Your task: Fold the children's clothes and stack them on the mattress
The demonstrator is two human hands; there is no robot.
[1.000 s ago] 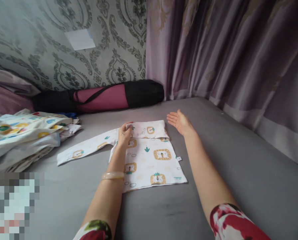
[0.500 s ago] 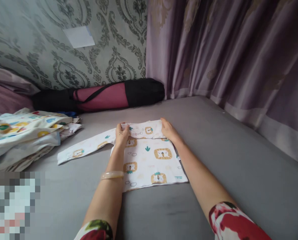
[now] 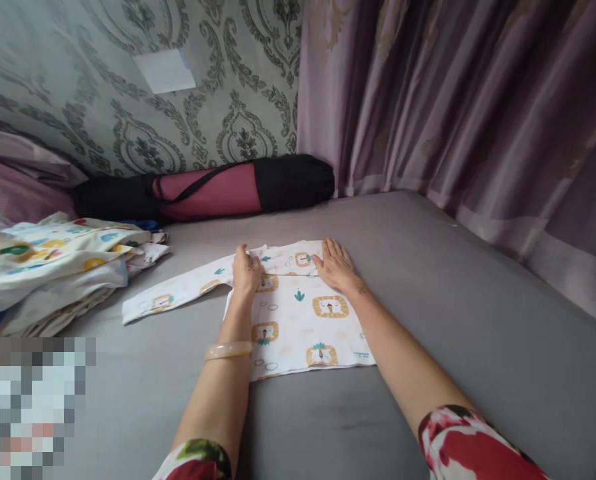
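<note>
A small white garment with a lion print (image 3: 303, 320) lies flat on the grey bed surface (image 3: 428, 320). One long sleeve (image 3: 173, 297) stretches out to the left; the other sleeve is folded across the top. My left hand (image 3: 245, 270) rests on the left shoulder of the garment, fingers curled down on the cloth. My right hand (image 3: 334, 265) lies flat and open on the folded sleeve at the upper right. A pale bangle (image 3: 228, 349) sits on my left wrist.
A pile of printed clothes (image 3: 53, 267) lies at the left. A rolled pink mat in a black bag (image 3: 208, 190) rests against the patterned wall. Purple curtains (image 3: 453, 113) hang along the right side. A pink pillow (image 3: 18, 187) sits at the far left.
My right hand, raised palm-up beside the garment a second ago, came down and now lies flat on the folded sleeve. My left hand stayed on the shoulder.
</note>
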